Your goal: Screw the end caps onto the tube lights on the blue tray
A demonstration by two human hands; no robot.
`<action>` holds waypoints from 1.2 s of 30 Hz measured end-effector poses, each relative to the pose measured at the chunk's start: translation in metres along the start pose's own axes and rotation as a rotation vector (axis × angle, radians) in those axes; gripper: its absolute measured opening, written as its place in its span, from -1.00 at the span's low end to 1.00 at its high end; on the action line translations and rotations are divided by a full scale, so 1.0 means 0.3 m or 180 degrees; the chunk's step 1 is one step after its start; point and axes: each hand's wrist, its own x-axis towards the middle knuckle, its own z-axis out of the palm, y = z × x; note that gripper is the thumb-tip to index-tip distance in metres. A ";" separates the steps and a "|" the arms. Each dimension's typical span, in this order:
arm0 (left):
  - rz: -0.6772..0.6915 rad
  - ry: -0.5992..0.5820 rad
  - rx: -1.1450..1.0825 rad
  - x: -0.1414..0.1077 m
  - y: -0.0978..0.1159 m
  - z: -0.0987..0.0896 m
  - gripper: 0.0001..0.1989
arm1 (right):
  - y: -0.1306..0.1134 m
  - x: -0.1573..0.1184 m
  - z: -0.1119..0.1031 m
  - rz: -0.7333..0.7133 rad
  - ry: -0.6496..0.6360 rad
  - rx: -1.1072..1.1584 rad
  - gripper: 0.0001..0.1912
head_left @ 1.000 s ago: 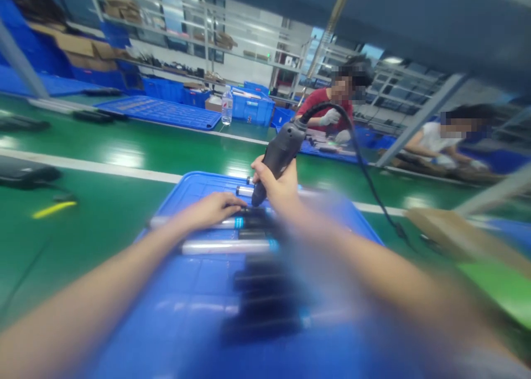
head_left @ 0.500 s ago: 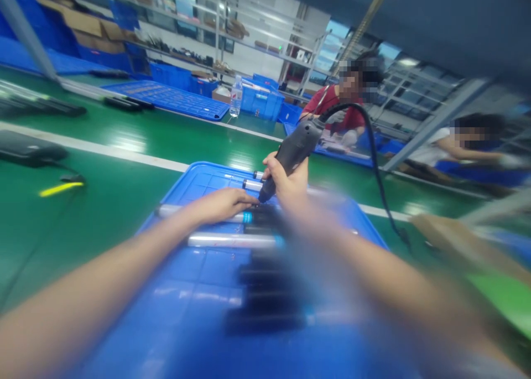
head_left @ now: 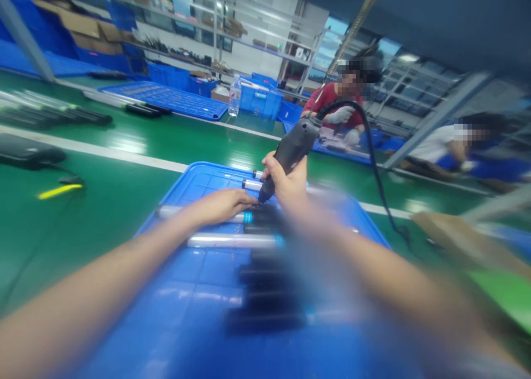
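My right hand (head_left: 290,178) is wrapped around a black electric screwdriver (head_left: 296,146), which tilts down to the left with its cord leaving the top. Its tip meets the black part of a silver-and-black tube (head_left: 265,215) near a blue band. Close beside that tip, the fingers of my left hand (head_left: 226,204) are together, closed over the tube; what lies under the fingertips is hidden. A second silver tube (head_left: 232,240) lies nearer to me, with several blurred black tube sections (head_left: 269,296) below it. All rest on a blue plastic lid (head_left: 186,290).
A black box-shaped device (head_left: 29,151) and a yellow strip (head_left: 60,191) lie on the green surface at left, near several tubes (head_left: 53,110). Farther back stand a water bottle (head_left: 234,97) and a blue bin (head_left: 260,99). Two co-workers sit beyond, one in a red top (head_left: 317,99).
My hands and the screwdriver stay nearly still. The co-worker in red has raised a gloved hand, and the one in white has drawn an arm in. Tubes at far left have shifted right.
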 end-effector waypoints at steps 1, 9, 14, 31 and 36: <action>0.0000 -0.0013 -0.0002 -0.001 0.001 -0.001 -0.60 | 0.000 -0.001 0.000 0.0007 0.0005 -0.0005 -0.59; -0.0042 -0.0033 0.0003 -0.003 0.011 -0.005 -0.61 | -0.009 -0.007 0.019 0.0036 -0.0007 -0.0130 -0.61; -0.0071 -0.0039 0.0010 0.000 0.002 -0.001 -0.59 | -0.007 0.006 0.018 0.0120 0.0150 -0.0159 -0.54; -0.0496 0.0688 0.0825 -0.003 0.003 -0.021 -0.58 | -0.080 0.076 -0.108 -0.0218 0.0294 -0.0273 -0.59; -0.0232 0.0591 0.1402 0.124 0.005 -0.022 -0.55 | -0.067 0.079 -0.280 -0.0041 0.0686 -0.0854 -0.59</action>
